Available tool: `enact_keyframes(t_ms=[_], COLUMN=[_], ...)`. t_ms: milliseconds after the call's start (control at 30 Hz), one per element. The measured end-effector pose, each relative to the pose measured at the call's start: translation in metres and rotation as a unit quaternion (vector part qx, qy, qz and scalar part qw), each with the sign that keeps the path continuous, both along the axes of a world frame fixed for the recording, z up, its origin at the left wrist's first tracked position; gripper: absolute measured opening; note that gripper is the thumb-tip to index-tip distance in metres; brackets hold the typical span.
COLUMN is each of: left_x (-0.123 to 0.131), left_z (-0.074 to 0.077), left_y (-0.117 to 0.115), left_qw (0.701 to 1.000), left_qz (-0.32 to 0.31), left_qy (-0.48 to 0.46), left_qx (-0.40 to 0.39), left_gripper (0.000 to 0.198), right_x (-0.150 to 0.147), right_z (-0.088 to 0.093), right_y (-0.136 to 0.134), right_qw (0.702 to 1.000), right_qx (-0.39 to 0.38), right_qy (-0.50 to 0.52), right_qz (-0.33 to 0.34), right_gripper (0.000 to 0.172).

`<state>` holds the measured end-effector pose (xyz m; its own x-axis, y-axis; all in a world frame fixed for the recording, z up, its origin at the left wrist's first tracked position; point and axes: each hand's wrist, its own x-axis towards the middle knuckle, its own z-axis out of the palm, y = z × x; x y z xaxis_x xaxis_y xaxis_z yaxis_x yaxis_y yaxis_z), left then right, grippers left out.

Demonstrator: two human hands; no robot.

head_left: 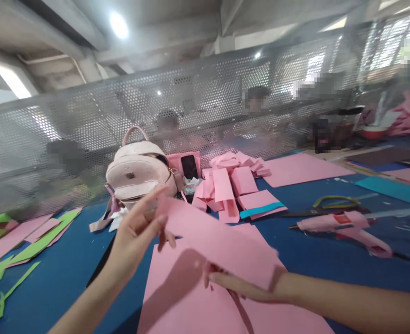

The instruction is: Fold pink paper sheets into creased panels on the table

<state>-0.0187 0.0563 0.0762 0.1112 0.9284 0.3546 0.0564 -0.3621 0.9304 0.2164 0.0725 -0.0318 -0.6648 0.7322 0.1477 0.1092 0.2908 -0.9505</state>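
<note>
My left hand (138, 232) pinches the upper left end of a pink paper strip (222, 243) between thumb and fingers. My right hand (246, 288) reaches in from the right and grips the same strip from underneath near its lower edge, its fingers partly hidden by the paper. The strip hangs tilted above a large pink paper sheet (191, 301) lying on the blue table (69, 273).
A pink backpack (140, 174) and a phone (189, 167) stand behind. A pile of folded pink paper pieces (236, 185) lies mid-table. Scissors (326, 206) and a pink glue gun (347, 227) lie right. Green and pink scraps (20, 246) sit left. People sit behind a mesh screen (86, 120).
</note>
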Motion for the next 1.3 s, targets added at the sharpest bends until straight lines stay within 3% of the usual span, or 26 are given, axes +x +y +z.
enact_keyframes(t_ms=[100,200,300,367,433,533,667,800,900,1067,1167,1300], left_x=[-0.001,0.003,0.014,0.026,0.037,0.045,0.036,0.024,0.027,0.04,0.035,0.007], left_z=[0.022,0.026,0.016,0.006,-0.005,-0.016,-0.015,-0.007,-0.01,-0.036,-0.045,-0.038], left_y=[0.034,0.076,0.113,0.129,0.138,0.141,0.131,0.096,0.053,-0.014,-0.029,-0.027], left_qw=[0.991,0.977,0.978,0.981,0.984,0.986,0.988,0.988,0.987,0.971,0.969,0.975], left_qz=[0.096,0.176,0.173,0.154,0.13,0.111,0.124,0.131,0.058,-0.035,-0.035,-0.002], left_qy=[-0.025,-0.106,-0.119,-0.11,-0.092,-0.06,-0.004,0.073,0.146,0.231,0.23,0.209], left_qx=[0.089,0.057,0.005,-0.041,-0.081,-0.108,-0.089,-0.033,-0.027,-0.058,-0.084,-0.081], left_gripper=[0.055,0.056,0.056,0.045,0.033,0.034,0.035,0.037,0.018,0.004,0.013,0.023], right_x=[-0.001,-0.001,0.0,0.0,0.001,0.002,0.003,0.002,0.0,-0.003,-0.004,-0.003], right_z=[0.006,0.013,0.015,0.014,0.012,0.011,0.013,0.016,0.014,0.013,0.019,0.026], right_y=[-0.001,-0.002,-0.003,-0.004,-0.004,-0.004,-0.005,-0.006,-0.006,-0.006,-0.009,-0.012], right_qw=[0.994,0.988,0.989,0.99,0.989,0.989,0.99,0.986,0.981,0.977,0.977,0.979], right_qx=[-0.082,-0.124,-0.118,-0.11,-0.113,-0.107,-0.105,-0.141,-0.171,-0.164,-0.16,-0.172], right_qy=[-0.03,-0.032,-0.02,-0.009,-0.002,0.004,-0.014,-0.015,0.006,0.036,0.034,0.021], right_qz=[0.058,0.083,0.087,0.09,0.096,0.1,0.09,0.085,0.094,0.13,0.134,0.105], right_gripper=[0.02,0.017,0.016,0.015,0.015,0.015,0.022,0.032,0.035,0.038,0.038,0.031])
